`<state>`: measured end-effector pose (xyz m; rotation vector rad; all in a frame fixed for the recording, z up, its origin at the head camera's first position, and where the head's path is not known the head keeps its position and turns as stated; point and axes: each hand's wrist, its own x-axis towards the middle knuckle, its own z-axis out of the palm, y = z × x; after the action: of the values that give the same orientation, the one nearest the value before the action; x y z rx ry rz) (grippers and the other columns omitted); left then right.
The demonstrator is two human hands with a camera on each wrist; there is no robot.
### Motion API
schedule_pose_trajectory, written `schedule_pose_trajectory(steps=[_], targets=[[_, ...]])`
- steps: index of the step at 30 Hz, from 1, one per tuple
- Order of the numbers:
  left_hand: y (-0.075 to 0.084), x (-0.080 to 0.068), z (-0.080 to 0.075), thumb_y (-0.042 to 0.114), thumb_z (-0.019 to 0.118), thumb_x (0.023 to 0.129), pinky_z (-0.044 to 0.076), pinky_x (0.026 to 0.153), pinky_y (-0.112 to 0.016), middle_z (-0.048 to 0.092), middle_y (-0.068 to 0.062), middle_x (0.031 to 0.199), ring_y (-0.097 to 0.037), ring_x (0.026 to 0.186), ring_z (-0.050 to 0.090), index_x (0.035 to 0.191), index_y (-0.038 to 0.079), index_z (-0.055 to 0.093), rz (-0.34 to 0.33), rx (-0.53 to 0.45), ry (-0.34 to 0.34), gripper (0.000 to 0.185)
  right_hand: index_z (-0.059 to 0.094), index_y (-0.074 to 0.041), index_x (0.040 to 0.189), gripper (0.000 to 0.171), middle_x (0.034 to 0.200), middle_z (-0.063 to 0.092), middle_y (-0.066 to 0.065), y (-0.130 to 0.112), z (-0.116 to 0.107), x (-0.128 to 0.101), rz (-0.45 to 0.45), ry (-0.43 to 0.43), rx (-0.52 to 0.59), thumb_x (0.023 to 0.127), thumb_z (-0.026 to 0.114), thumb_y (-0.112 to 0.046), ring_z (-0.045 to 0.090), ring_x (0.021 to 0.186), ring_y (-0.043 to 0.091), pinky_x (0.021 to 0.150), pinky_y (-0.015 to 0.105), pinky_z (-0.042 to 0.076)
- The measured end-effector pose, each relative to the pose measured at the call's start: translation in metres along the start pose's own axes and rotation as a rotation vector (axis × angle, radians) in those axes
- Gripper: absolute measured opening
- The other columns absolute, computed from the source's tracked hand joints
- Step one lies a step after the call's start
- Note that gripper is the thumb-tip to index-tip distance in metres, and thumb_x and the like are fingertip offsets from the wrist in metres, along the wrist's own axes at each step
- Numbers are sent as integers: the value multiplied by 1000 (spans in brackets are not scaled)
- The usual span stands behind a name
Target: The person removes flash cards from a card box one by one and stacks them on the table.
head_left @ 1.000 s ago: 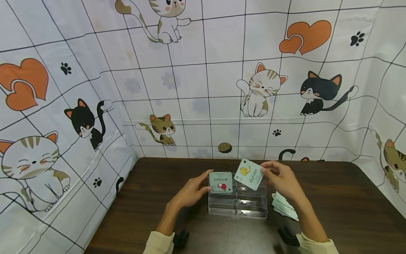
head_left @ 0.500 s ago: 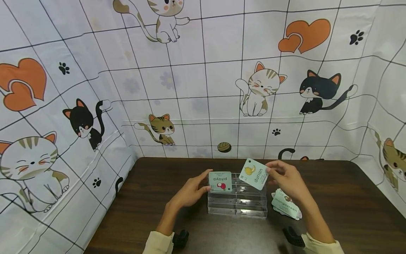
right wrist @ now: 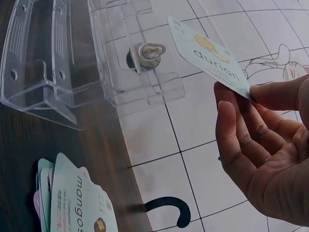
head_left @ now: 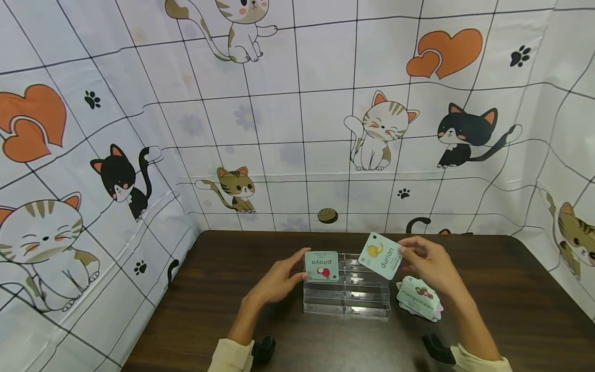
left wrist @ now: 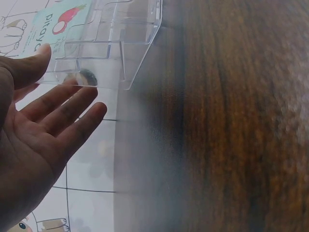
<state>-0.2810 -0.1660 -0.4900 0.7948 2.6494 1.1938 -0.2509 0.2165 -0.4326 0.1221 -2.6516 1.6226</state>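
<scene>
The cloth [head_left: 297, 129] printed with cats and hearts walls in my dark wooden table [head_left: 209, 310] at the back and on both sides. At the table's middle stands my clear rack [head_left: 346, 297], a stepped acrylic holder with several slots. My left hand [head_left: 279, 281] lies against the rack's left end with fingers straight and relaxed, thumb tip touching the edge of the pitaya card [head_left: 322, 266], which stands upright in a rear slot on the left; the hand grips nothing. My right hand [head_left: 429, 263] is above and right of the rack, and pinches the durian card [head_left: 380, 256] by its right corner between thumb and fingertips, the other fingers only loosely curled. The durian card is tilted, in the air over the rack's right rear part, clear of the slots. On the table just right of the rack lies the pile [head_left: 418, 299] of cards, with a mangosteen card on top. The left wrist view shows my open palm and straight fingers [left wrist: 63, 113] beside the rack's end wall [left wrist: 104, 58], a detail the head view leaves small. The right wrist view shows the pinch [right wrist: 251, 94] at the card's corner and the gap between card and rack, with the pile [right wrist: 72, 198] below; the left hand is not in it.
</scene>
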Motion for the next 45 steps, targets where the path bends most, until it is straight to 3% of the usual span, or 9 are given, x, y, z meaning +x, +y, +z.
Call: schedule_pose_trajectory(steps=[27,35,45], targets=[[-4,-1,1,21,63,110,45,119,-61,61,-13,156,-34,147,57,170,21,32,17,-18,3,67,61,5,137,38,119,76,24,8,-13,-11,28,13,-27,113,59,-24,76,79,11,66,29,60],[-5,0,1,21,62,110,47,116,-60,62,-12,154,-33,144,59,170,22,33,17,-19,6,66,61,6,136,38,119,76,25,14,-20,-17,25,30,-34,112,60,-23,77,84,15,71,28,63],[-3,-1,0,20,63,110,50,113,-58,62,-12,155,-32,143,60,170,23,33,23,-11,7,67,59,9,137,37,118,75,23,21,-25,-19,29,30,-39,112,60,-19,74,85,11,74,30,65]])
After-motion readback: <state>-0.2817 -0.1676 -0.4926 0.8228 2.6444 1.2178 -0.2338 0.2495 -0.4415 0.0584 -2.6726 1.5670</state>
